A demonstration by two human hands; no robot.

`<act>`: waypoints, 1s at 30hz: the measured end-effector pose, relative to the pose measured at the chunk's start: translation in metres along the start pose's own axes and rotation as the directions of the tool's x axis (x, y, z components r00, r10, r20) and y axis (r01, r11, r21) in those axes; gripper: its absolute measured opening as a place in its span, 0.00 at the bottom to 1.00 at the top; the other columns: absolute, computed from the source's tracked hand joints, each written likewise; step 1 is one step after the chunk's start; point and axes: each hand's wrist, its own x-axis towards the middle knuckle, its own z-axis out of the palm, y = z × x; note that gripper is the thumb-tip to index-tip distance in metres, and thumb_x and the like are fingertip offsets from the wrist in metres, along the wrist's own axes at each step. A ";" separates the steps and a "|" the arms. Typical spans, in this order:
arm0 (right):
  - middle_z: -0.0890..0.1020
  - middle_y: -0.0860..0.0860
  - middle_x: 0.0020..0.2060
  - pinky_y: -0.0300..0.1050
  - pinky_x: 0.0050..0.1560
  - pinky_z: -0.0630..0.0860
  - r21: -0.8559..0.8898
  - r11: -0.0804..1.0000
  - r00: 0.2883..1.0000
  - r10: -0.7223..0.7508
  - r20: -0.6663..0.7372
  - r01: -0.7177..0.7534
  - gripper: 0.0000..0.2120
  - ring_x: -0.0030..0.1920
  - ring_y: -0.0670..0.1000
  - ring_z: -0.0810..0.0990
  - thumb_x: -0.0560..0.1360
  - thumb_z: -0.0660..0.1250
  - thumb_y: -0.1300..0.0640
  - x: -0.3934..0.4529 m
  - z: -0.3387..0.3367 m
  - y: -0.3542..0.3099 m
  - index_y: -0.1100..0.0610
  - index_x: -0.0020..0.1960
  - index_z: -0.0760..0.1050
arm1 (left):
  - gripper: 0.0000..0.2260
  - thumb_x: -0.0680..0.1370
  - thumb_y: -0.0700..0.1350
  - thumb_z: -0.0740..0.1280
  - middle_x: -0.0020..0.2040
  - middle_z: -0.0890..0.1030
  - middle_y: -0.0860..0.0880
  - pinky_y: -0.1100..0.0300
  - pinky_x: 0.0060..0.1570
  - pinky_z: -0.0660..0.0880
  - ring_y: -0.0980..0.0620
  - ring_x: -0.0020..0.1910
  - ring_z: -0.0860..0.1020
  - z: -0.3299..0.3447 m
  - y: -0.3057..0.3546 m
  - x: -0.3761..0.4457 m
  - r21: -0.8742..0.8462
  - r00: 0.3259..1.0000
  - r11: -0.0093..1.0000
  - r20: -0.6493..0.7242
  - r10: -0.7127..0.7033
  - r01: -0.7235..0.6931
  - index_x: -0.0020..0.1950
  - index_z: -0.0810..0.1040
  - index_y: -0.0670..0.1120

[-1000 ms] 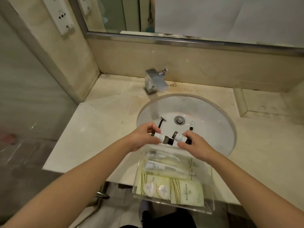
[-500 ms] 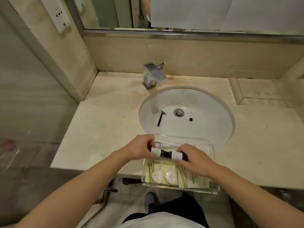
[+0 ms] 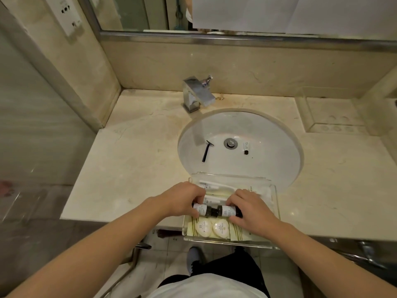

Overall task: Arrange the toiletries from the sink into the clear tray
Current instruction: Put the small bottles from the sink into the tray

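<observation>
A clear tray (image 3: 276, 211) sits on the counter's front edge, overlapping the sink (image 3: 268, 136). My left hand (image 3: 182, 201) grips a small dark bottle (image 3: 202, 210) with a white label. My right hand (image 3: 249, 208) grips a second small dark bottle (image 3: 227, 210). Both bottles lie cap to cap across the tray's middle. Two round white soaps (image 3: 211, 227) lie on pale packets at the tray's front. White tubes (image 3: 212, 186) lie at its back. In the sink remain a black razor (image 3: 207, 150) and a small white bottle with a black cap (image 3: 246, 147).
A chrome faucet (image 3: 196, 93) stands behind the sink. A second clear tray (image 3: 330, 112) rests at the back right of the marble counter (image 3: 133, 160). A mirror runs along the wall above, a power socket (image 3: 66, 12) at upper left.
Both hands brought the two bottles from above the sink's near rim down into the tray's middle. They now lie there cap to cap.
</observation>
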 end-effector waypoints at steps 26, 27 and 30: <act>0.78 0.48 0.39 0.43 0.39 0.66 -0.127 0.984 0.992 -0.124 0.023 0.125 0.11 0.39 0.50 0.73 0.72 0.64 0.45 0.001 -0.004 -0.001 0.52 0.45 0.72 | 0.12 0.72 0.53 0.71 0.41 0.74 0.52 0.58 0.35 0.64 0.51 0.39 0.71 0.003 0.003 0.009 0.278 0.993 0.953 0.049 0.108 -0.117 0.43 0.74 0.47; 0.78 0.47 0.41 0.43 0.40 0.67 -0.127 0.985 0.993 -0.117 0.030 0.120 0.11 0.40 0.50 0.73 0.73 0.63 0.44 0.001 -0.005 -0.002 0.52 0.47 0.72 | 0.12 0.72 0.54 0.71 0.41 0.74 0.52 0.58 0.35 0.64 0.52 0.39 0.71 0.002 0.003 0.008 0.278 0.993 0.954 0.052 0.104 -0.114 0.43 0.74 0.47; 0.79 0.47 0.44 0.46 0.46 0.73 -0.119 0.988 0.995 -0.092 0.049 0.097 0.14 0.44 0.50 0.75 0.73 0.62 0.41 0.001 -0.007 -0.002 0.51 0.51 0.72 | 0.13 0.72 0.56 0.71 0.41 0.75 0.52 0.59 0.34 0.64 0.52 0.39 0.71 0.001 0.002 0.008 0.274 0.993 0.955 0.061 0.098 -0.111 0.42 0.74 0.48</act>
